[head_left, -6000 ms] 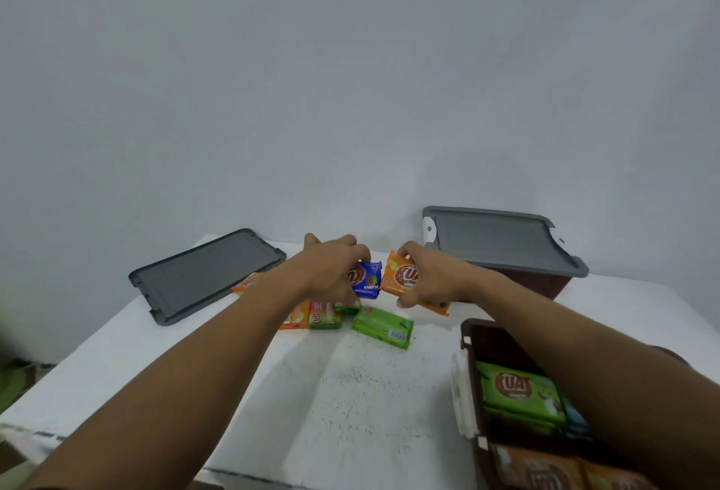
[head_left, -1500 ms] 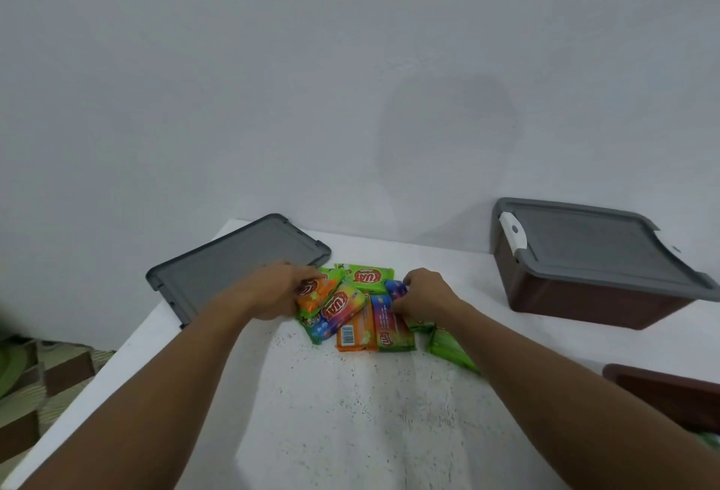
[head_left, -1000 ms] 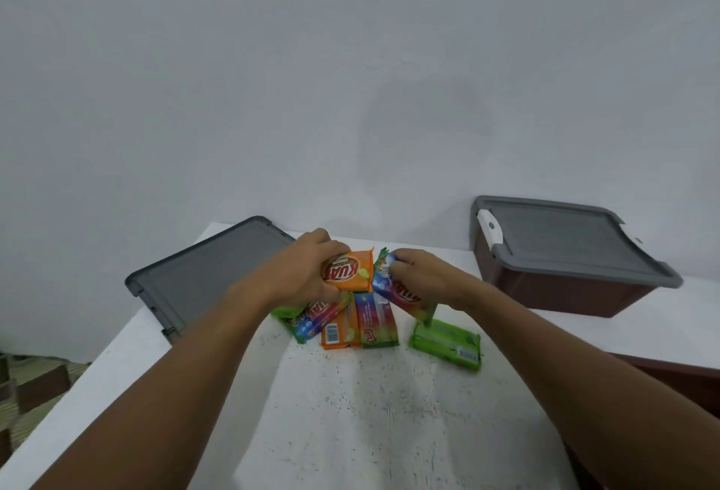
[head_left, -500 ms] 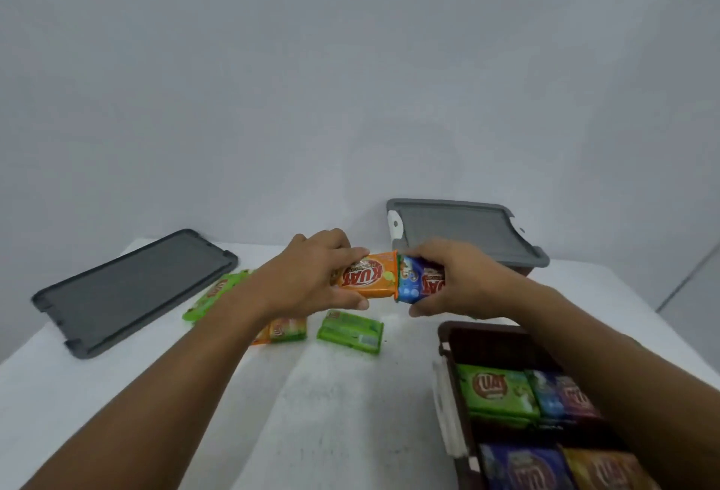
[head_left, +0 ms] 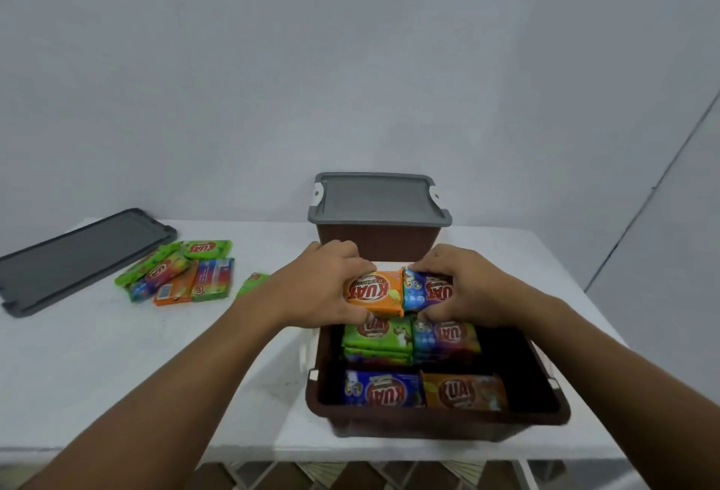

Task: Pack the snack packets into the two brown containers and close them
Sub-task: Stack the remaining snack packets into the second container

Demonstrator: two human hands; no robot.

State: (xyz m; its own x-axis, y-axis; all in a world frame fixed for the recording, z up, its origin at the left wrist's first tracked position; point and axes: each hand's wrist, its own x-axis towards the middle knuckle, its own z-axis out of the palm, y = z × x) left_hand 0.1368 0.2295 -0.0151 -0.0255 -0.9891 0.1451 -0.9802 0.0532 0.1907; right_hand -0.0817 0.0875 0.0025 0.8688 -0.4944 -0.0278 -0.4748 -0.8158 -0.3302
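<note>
1. half a second ago the left hand point(head_left: 327, 287) and right hand point(head_left: 463, 287) held their packets in mid-air beyond the open brown container point(head_left: 436, 417); now both sit over its far edge, at the centre of the frame.
2. the left hand is closed around an orange packet point(head_left: 376, 291); the right hand is closed around a blue packet point(head_left: 426, 291). the two packets touch side by side, just above the packets already inside.
3. six seconds ago the same hands were picking from the loose pile on the tabletop point(head_left: 97, 365).
4. at the left edge of the frame a grey lid point(head_left: 78, 256) lies flat on the tabletop.
5. just right of it, the loose packets point(head_left: 179, 271) lie in a cluster, green, orange and multicoloured, with one green packet point(head_left: 253, 283) apart, partly hidden by the left forearm.
6. inside the open container, a green packet point(head_left: 378, 333) and a blue one point(head_left: 446, 335) lie in the far row; a blue one point(head_left: 383, 392) and an orange one point(head_left: 463, 392) in the near row.
7. behind it, centre frame, the second brown container point(head_left: 378, 244) has its grey lid on point(head_left: 378, 199).
8. the tabletop is white; the wall point(head_left: 350, 61) behind is plain and pale; patterned floor point(head_left: 350, 476) shows at the bottom edge.
</note>
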